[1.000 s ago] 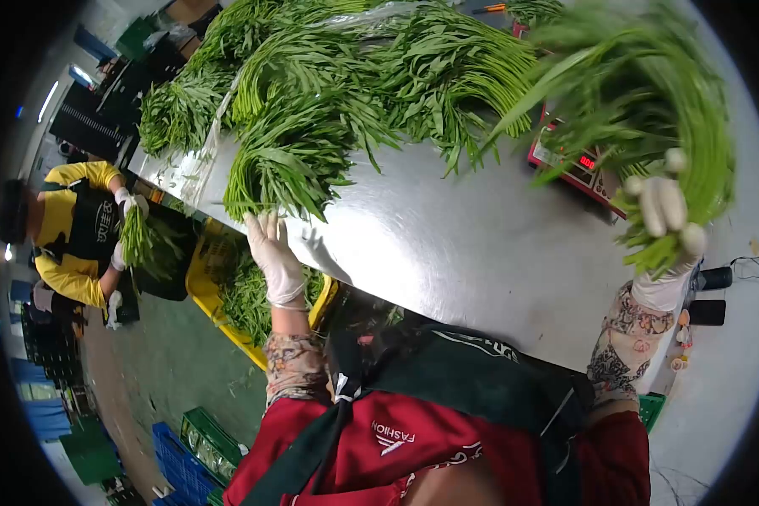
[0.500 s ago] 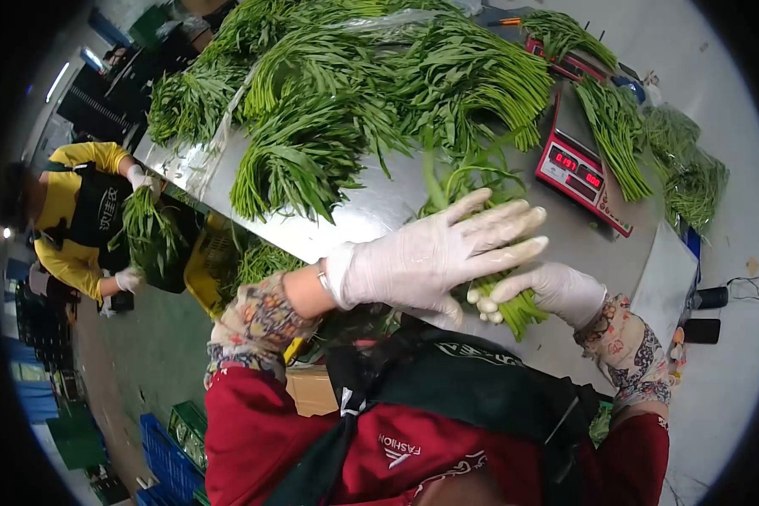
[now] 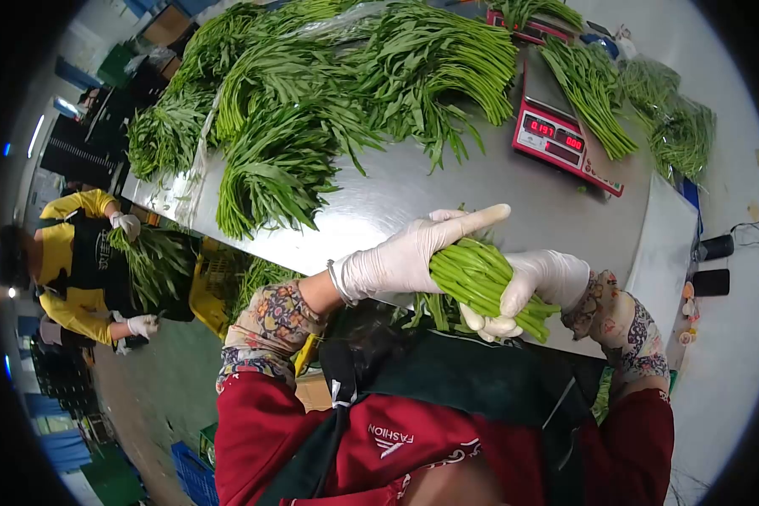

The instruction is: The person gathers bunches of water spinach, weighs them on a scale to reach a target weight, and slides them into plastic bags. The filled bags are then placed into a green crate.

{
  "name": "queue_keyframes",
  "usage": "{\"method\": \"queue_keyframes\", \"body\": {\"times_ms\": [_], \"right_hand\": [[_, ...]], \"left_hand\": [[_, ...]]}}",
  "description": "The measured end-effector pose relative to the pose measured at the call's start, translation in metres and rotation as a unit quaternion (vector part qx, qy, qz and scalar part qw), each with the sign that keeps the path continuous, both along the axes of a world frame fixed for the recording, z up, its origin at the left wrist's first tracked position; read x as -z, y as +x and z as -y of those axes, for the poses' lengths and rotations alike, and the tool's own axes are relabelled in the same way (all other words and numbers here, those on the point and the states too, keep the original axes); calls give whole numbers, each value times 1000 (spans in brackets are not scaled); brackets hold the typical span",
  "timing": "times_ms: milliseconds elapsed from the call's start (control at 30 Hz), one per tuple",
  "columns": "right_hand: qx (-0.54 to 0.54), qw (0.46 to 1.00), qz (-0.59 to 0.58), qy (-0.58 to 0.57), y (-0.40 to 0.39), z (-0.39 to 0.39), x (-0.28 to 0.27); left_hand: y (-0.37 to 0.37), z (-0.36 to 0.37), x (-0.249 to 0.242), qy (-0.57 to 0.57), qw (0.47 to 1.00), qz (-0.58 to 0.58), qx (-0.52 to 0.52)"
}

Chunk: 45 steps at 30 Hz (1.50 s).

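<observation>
A bunch of leafy green stems [image 3: 472, 274] is held in front of my chest, above the near table edge. My right hand [image 3: 540, 287], in a white glove, is closed round the stems near their cut ends, thumb on top. My left hand [image 3: 396, 257], also gloved, bears against the other side of the bunch, with one digit stretched out above it. Its remaining fingers are mostly hidden behind the stems. Some leaves hang below the bunch, beside my left wrist.
Piles of the same greens [image 3: 278, 160] cover the metal table's [image 3: 379, 198] far side. A red digital scale [image 3: 557, 139] with greens on its pan stands at right, near bagged greens [image 3: 683, 126]. At left, a person in yellow sleeves [image 3: 80, 261] holds greens beside a yellow crate [image 3: 211, 287].
My left hand has turned from lying flat over the bunch to its side. The bunch now lies more level, its stems exposed between my hands. The view has shifted slightly.
</observation>
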State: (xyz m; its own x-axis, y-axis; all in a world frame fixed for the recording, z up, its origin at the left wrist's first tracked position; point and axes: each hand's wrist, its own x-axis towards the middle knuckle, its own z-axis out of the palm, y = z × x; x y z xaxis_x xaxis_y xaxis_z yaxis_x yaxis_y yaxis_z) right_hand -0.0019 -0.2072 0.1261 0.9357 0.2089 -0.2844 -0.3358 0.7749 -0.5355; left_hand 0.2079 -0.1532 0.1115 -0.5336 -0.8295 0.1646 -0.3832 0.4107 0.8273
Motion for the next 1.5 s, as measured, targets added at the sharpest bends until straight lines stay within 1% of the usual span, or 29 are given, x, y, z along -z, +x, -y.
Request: {"method": "queue_keyframes", "body": {"times_ms": [33, 100, 133, 233, 300, 333, 367, 400, 433, 467, 533, 567, 633, 667, 767, 800, 833, 867, 900, 933, 1067, 1167, 1200, 1233, 1300, 1333, 1400, 1467, 1500], "right_hand": [[3, 1000, 9, -18, 0, 2, -1], [11, 998, 27, -59, -1, 6, -4], [-21, 994, 31, -104, -1, 15, -4], [-77, 933, 44, -350, -24, 40, 25], [-85, 826, -102, -548, -67, 49, 46], [-269, 710, -178, -626, -75, 54, 46], [-438, 552, -244, -666, -82, 61, 45], [-237, 667, -273, -652, -91, 68, 41], [-24, 746, -286, -601, -100, 72, 34], [194, 784, -283, -517, -102, 71, 16], [271, 730, -127, -614, -82, 59, -27], [230, 663, -81, -708, -75, 53, -27], [174, 653, -28, -737, -49, 42, -21], [105, 618, -124, -769, -40, 30, -15], [208, 698, -207, -654, -45, 24, 7], [221, 746, -187, -599, -52, 26, 7], [232, 791, -165, -541, -62, 29, 6], [243, 832, -141, -479, -71, 32, 2], [255, 864, -171, -399, -82, 36, -10], [267, 862, -172, -395, -93, 38, -14], [305, 829, -201, -423, -115, 36, -37], [339, 853, -202, -342, -141, 43, -58], [405, 837, -217, -298, -150, 46, -63], [468, 770, -167, -401, -171, 54, -59], [611, 704, -241, -270, -189, 85, -87], [668, 667, -183, -275, -212, 110, -88], [736, 528, -150, -397, -195, 133, -134], [731, 386, -85, -556, -198, 187, -139], [722, 280, -136, -618, -188, 207, -136]], "left_hand": [[-2, 1, 2, -78, 997, -4, -6], [-3, 5, -1, -157, 984, 79, -32], [0, 9, -5, -172, 975, 136, -30], [7, 25, -21, -229, 934, 274, -13], [18, 37, -13, -300, 922, 241, -45], [23, 38, -26, -256, 918, 299, -45], [27, 43, -21, -267, 909, 316, -54], [29, 48, -15, -263, 905, 331, -48], [28, 53, -10, -257, 901, 346, -41], [23, 56, -6, -251, 901, 353, -25], [2, 62, -13, -228, 883, 410, 11], [-10, 64, -14, -240, 897, 372, 20], [-31, 72, -14, -265, 921, 285, 30], [-40, 73, -20, -265, 920, 286, 17], [-53, 82, -19, -287, 907, 307, 31], [-56, 85, -16, -231, 910, 343, 44], [-60, 88, -7, -169, 949, 262, 43], [-66, 89, -4, -164, 959, 227, 32], [-73, 91, -1, -159, 968, 193, 23], [-80, 94, -1, -79, 979, 187, 13], [-102, 98, 14, 3, 998, 54, -42], [-103, 106, 36, -39, 992, 82, -83], [-96, 109, 48, -50, 988, 105, -98], [-90, 112, 61, -61, 983, 128, -113], [-66, 119, 99, -38, 970, 201, -129], [-53, 118, 121, -17, 967, 202, -157], [-45, 112, 145, 3, 963, 185, -197], [-47, 106, 155, 4, 963, 147, -225], [-50, 104, 159, 2, 963, 139, -229]]}}
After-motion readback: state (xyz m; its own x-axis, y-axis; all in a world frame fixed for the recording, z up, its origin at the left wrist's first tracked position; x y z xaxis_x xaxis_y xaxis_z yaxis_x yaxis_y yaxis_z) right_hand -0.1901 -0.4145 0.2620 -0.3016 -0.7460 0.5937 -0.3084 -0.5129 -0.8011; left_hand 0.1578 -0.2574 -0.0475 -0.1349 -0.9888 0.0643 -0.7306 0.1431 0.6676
